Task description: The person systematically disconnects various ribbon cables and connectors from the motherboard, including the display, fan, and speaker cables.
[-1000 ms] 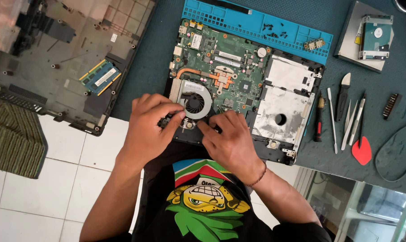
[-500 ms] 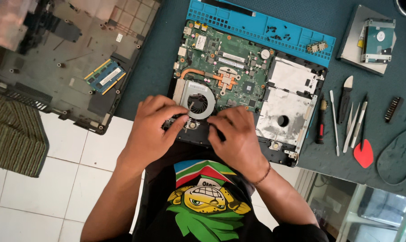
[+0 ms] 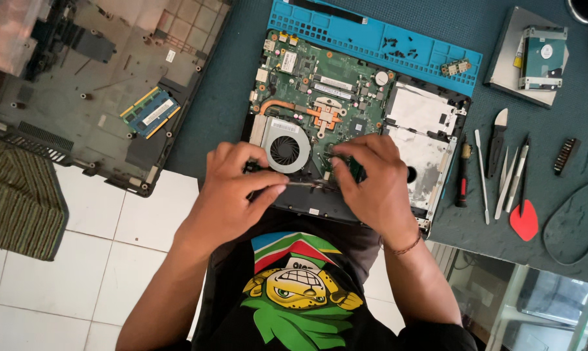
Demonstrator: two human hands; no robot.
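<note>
Both hands, left hand (image 3: 232, 195) and right hand (image 3: 372, 182), pinch a thin metal strip (image 3: 304, 185) at the motherboard's (image 3: 320, 91) near edge beside the fan (image 3: 285, 149), apparently mid-removal, needing a careful, even lift.

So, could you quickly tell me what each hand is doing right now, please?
Left hand: fingers curled, pinching a thin dark strip at the near edge of the laptop motherboard.
Right hand: curled, fingertips on the same strip; firm grip cannot be told.
</note>
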